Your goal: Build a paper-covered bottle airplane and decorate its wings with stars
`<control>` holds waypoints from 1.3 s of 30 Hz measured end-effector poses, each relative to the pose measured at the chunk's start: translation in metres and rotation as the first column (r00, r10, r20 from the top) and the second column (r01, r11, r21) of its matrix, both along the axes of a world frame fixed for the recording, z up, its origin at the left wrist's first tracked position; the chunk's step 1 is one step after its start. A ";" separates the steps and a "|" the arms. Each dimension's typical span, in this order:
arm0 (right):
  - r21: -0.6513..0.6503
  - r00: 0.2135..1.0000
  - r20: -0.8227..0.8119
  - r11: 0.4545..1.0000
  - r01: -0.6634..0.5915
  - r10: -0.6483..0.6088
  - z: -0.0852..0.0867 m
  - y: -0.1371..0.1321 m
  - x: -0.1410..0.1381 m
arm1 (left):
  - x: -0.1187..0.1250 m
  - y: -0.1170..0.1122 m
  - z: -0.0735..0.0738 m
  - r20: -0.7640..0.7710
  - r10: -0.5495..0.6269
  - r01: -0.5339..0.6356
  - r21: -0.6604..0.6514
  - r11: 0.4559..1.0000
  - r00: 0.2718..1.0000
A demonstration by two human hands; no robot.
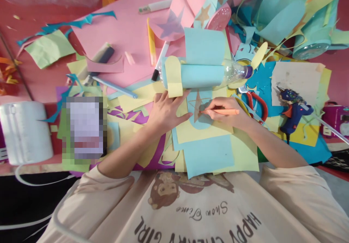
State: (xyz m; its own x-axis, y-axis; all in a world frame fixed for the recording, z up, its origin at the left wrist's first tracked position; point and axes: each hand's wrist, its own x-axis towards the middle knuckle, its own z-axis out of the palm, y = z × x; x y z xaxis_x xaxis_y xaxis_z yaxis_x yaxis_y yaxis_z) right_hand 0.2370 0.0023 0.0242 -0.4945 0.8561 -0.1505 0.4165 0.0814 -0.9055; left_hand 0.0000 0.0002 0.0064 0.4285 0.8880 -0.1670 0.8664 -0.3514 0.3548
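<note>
My left hand (167, 110) lies flat with fingers spread on yellow paper (207, 130), holding it down beside a tan star shape (198, 105). My right hand (227, 112) is closed round an orange pencil (222, 111) whose tip touches the star on a pale blue paper piece (200, 121). Just beyond both hands lies a plastic bottle (207, 74) wrapped in light blue and yellow paper.
Red-handled scissors (255, 101) and a blue glue gun (293, 108) lie to the right. A white roll (25, 132) stands at the left. Pink sheets (128, 28), markers, a yellow pencil (151, 41) and paper scraps cover the far surface.
</note>
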 end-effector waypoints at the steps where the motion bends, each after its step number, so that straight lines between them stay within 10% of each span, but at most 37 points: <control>1: -0.018 1.000 -0.007 1.000 -0.005 0.005 0.000 0.000 0.000 | 0.000 0.000 0.000 0.001 -0.003 0.003 0.002 1.000 1.000; 8: 0.045 0.987 -0.063 0.988 0.148 -0.145 -0.003 0.001 0.000 | 0.001 0.000 0.001 0.007 0.013 -0.013 -0.007 1.000 1.000; 39: -0.021 0.996 -0.054 0.997 0.076 -0.077 -0.001 0.000 0.001 | 0.000 0.000 -0.002 -0.004 -0.002 0.002 0.022 1.000 1.000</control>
State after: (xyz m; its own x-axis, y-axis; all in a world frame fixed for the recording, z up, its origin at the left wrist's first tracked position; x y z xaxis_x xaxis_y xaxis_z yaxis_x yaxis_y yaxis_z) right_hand 0.2385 0.0023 0.0231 -0.4354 0.8891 -0.1411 0.3708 0.0342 -0.9281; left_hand -0.0003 0.0001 0.0049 0.4296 0.8907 -0.1486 0.8670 -0.3608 0.3438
